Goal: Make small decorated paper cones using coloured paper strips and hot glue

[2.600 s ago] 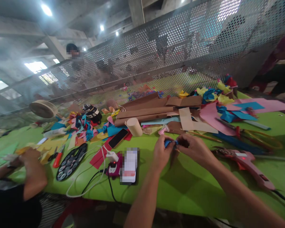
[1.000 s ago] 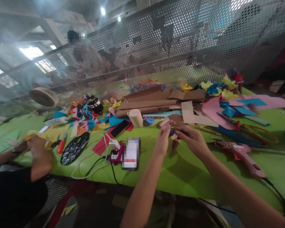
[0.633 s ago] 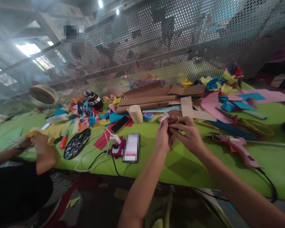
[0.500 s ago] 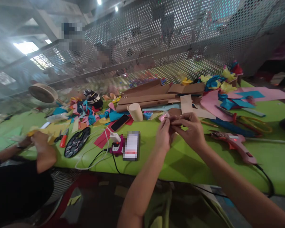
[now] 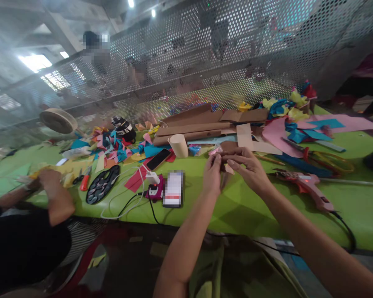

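My left hand (image 5: 211,174) and my right hand (image 5: 250,169) meet fingertip to fingertip just above the green table (image 5: 236,207). Both are closed in a pinch on one small paper piece (image 5: 226,179). Its brownish tip hangs down between the hands; the rest is hidden by my fingers. A pink scrap (image 5: 215,150) lies on the table just behind my left fingers. A pink glue gun (image 5: 311,186) with a lit red lamp lies to the right of my right hand, its black cord trailing off the front edge.
Brown card sheets (image 5: 192,126), a beige paper roll (image 5: 178,145), a phone (image 5: 158,159), pink paper (image 5: 276,136) and yellow-handled scissors (image 5: 329,163) lie behind. A power bank (image 5: 155,191) sits left. A co-worker's hands (image 5: 49,180) work at far left by a black tray (image 5: 101,189).
My hands rose from the table and moved farther out while staying together. The blue bit seen between my fingers earlier no longer shows. The view has shifted slightly.
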Demonstrator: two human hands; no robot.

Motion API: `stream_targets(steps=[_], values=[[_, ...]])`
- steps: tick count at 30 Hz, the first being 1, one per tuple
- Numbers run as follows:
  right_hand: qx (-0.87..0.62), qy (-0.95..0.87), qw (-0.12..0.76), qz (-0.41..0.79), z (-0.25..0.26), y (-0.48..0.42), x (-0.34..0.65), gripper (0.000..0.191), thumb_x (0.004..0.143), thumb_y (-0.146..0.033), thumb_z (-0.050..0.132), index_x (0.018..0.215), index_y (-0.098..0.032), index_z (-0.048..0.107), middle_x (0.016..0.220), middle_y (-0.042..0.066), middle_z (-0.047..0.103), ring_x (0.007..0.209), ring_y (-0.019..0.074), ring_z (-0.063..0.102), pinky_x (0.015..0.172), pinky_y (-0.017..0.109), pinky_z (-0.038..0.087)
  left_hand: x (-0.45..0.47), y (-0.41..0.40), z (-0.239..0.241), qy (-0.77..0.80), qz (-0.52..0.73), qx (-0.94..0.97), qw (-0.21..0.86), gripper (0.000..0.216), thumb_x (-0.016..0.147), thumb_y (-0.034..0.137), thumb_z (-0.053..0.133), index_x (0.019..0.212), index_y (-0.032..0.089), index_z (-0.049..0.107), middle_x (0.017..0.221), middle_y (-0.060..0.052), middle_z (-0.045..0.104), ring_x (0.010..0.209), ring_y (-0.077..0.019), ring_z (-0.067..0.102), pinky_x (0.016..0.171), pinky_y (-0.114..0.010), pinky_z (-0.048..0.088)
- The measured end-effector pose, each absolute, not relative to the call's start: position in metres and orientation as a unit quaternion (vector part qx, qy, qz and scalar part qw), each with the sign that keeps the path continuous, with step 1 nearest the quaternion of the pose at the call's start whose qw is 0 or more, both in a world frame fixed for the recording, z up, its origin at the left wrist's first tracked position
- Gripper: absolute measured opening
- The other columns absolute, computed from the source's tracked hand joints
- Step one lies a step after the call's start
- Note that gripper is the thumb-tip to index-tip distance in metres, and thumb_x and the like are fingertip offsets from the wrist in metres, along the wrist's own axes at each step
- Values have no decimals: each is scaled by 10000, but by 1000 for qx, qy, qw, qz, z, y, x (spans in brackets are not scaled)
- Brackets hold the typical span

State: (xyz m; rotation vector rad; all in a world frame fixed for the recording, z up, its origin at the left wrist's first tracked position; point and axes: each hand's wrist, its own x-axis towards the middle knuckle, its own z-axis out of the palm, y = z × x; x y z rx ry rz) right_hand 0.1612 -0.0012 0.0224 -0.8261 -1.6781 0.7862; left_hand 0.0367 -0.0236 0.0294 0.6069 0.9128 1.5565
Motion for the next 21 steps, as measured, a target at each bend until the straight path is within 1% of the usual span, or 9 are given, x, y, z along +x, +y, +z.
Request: stream_targets(steps=[3,6,8,10,11,13,16,19,21], values=[[-341,-675,500,423,25,-9,161,286,903,-514,689,1089,-346,826,1171,82,645,1199,299,586,1075,473,462,34,-21,31,380,682,240,577,107,898,239,704,859,162,767,792,-3,697,590,-55,491,559,-178,356],[-338,-647,487,479,25,-15,163,319,860,-547,722,1090,-353,828,1145,75,656,1206,304,578,1091,479,443,32,-21,33,374,673,198,607,95,896,174,683,907,161,777,726,14,660,525,-50,424,522,-184,334],[-335,-622,500,500,25,-18,165,317,838,-564,737,1026,-331,841,1113,74,672,1179,299,591,1061,469,460,31,-23,34,365,669,168,626,141,895,122,658,962,162,775,706,21,648,506,-46,425,524,-181,356],[-340,-595,529,500,26,-18,166,287,799,-559,781,890,-293,841,1037,70,693,1105,282,623,997,441,492,31,-25,36,346,663,147,647,191,896,84,628,1001,157,769,708,14,657,525,-48,490,560,-174,413],[-343,-584,544,495,27,-18,166,278,773,-548,811,807,-272,820,976,63,700,1034,265,643,947,422,509,32,-27,36,337,659,140,657,207,898,75,616,1015,155,766,727,3,674,551,-54,539,592,-175,449],[-348,-573,566,479,28,-17,166,311,732,-521,854,681,-237,737,852,41,697,872,224,657,836,381,525,34,-30,37,323,654,131,672,218,904,70,597,1020,154,761,803,-28,726,647,-79,644,686,-194,518],[-359,-584,580,440,29,-18,164,341,706,-467,877,674,-222,641,761,14,696,726,185,639,724,340,515,37,-35,38,315,653,125,677,244,894,55,575,1019,156,758,976,-77,784,918,-148,744,894,-259,558],[-369,-607,594,377,33,-20,159,266,765,-418,831,796,-228,648,780,11,715,719,184,653,715,338,532,44,-41,38,311,656,122,677,324,822,-3,575,1037,151,762,1134,-104,784,1184,-210,703,1085,-334,496],[-364,-634,597,331,37,-20,155,211,871,-416,733,971,-236,692,927,45,757,840,210,697,802,377,557,51,-47,39,301,656,124,682,369,776,-29,588,1047,141,770,1193,-115,773,1261,-237,669,1149,-359,454]])
